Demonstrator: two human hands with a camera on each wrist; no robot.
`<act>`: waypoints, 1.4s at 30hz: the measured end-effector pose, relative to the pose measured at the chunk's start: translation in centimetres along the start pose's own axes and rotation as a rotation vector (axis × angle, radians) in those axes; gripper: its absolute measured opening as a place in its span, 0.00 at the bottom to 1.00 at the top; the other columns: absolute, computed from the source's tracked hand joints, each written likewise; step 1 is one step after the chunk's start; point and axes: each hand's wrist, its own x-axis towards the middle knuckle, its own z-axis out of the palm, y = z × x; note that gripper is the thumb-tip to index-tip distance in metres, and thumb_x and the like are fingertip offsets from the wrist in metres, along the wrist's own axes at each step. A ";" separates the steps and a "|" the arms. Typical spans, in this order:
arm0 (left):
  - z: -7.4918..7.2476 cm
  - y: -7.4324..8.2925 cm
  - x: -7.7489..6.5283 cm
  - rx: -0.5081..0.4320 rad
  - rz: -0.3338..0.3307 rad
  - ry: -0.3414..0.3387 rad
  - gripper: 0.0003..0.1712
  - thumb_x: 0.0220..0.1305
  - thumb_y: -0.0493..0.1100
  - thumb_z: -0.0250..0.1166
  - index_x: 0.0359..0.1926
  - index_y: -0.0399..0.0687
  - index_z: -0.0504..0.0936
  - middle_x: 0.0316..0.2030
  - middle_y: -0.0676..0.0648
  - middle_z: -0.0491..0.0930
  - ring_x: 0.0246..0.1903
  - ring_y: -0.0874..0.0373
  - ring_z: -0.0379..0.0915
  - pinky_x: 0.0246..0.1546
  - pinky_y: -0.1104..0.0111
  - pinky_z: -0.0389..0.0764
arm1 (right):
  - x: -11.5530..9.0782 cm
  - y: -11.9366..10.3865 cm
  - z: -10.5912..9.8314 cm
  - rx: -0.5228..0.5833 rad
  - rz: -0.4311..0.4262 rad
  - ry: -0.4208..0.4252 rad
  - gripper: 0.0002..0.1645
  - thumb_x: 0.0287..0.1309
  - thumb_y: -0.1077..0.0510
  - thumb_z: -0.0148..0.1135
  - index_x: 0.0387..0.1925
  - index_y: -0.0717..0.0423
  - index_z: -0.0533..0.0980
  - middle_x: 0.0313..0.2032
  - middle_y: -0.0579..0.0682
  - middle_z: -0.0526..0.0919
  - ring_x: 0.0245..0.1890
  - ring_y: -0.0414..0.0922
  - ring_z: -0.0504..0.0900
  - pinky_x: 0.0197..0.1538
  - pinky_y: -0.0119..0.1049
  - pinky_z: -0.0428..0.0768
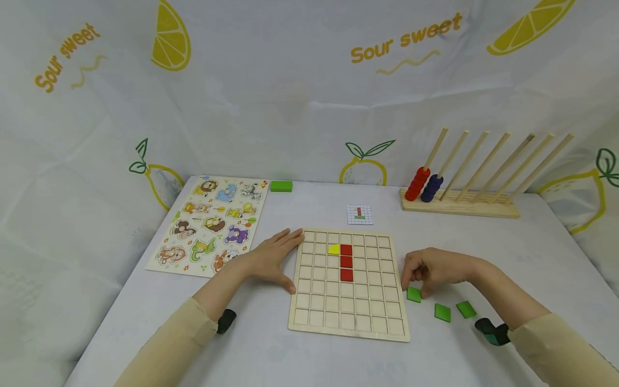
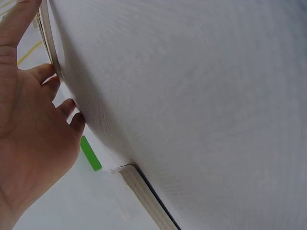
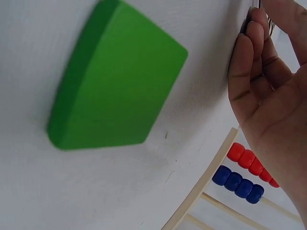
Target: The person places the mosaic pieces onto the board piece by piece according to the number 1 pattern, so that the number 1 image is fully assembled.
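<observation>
A wooden grid board [image 1: 347, 306] lies flat on the table, holding three red square tiles [image 1: 346, 262] in a column and a yellow quarter-round tile [image 1: 333, 249] beside the top one. My left hand [image 1: 270, 260] rests against the board's left edge, fingers spread and thumb extended. At the right edge my right hand [image 1: 435, 270] has thumb and index finger on either side of a green square tile [image 1: 414, 294], pinching it on the table. Two more green tiles lie nearer me, one [image 1: 442, 313] left of the other [image 1: 466, 309]. A green tile [image 3: 120, 76] looms large in the right wrist view.
A small printed pattern card [image 1: 360, 214] lies behind the board. Back right stands a wooden peg rack [image 1: 459, 207] with red and blue beads. An animal puzzle board [image 1: 193, 252] lies at left, with a green block [image 1: 281, 186] beside its far corner.
</observation>
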 end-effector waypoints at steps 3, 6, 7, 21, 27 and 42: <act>-0.1 0.1 0.0 -0.003 0.006 0.001 0.71 0.42 0.67 0.77 0.79 0.45 0.47 0.80 0.47 0.40 0.79 0.39 0.35 0.78 0.42 0.48 | 0.0 0.1 0.0 -0.017 0.015 0.004 0.19 0.37 0.66 0.77 0.35 0.47 0.86 0.35 0.52 0.76 0.35 0.40 0.70 0.36 0.26 0.72; 0.0 0.0 0.1 0.003 0.005 0.002 0.71 0.42 0.67 0.77 0.79 0.46 0.47 0.81 0.48 0.40 0.80 0.40 0.34 0.78 0.43 0.48 | 0.1 0.0 0.1 -0.023 0.027 0.006 0.19 0.37 0.66 0.77 0.35 0.46 0.86 0.35 0.51 0.76 0.35 0.40 0.69 0.35 0.26 0.71; 0.0 0.0 0.1 0.004 0.004 0.002 0.71 0.42 0.67 0.77 0.79 0.46 0.47 0.81 0.48 0.40 0.80 0.40 0.34 0.78 0.44 0.48 | 0.1 -0.1 0.1 -0.025 0.029 0.006 0.19 0.37 0.66 0.77 0.35 0.46 0.86 0.35 0.50 0.75 0.35 0.40 0.69 0.35 0.26 0.70; 0.1 0.0 0.1 0.004 0.005 0.000 0.72 0.42 0.67 0.77 0.79 0.45 0.47 0.80 0.47 0.41 0.79 0.39 0.34 0.78 0.44 0.49 | 0.4 -0.3 0.4 -0.026 0.059 0.027 0.19 0.36 0.67 0.78 0.33 0.49 0.84 0.32 0.48 0.73 0.34 0.39 0.68 0.33 0.26 0.69; 0.0 0.2 0.0 -0.005 0.004 0.002 0.71 0.42 0.66 0.77 0.78 0.45 0.47 0.80 0.47 0.41 0.79 0.39 0.34 0.78 0.44 0.49 | 0.4 -0.1 0.4 -0.042 0.050 0.035 0.19 0.35 0.66 0.79 0.33 0.49 0.82 0.31 0.49 0.74 0.32 0.39 0.69 0.33 0.26 0.70; -0.1 0.1 0.0 -0.014 -0.004 -0.009 0.71 0.43 0.66 0.77 0.79 0.48 0.46 0.81 0.50 0.39 0.80 0.42 0.32 0.79 0.45 0.46 | 0.3 -0.2 0.3 -0.088 0.011 0.079 0.16 0.36 0.67 0.76 0.27 0.51 0.78 0.26 0.47 0.76 0.28 0.35 0.71 0.31 0.26 0.73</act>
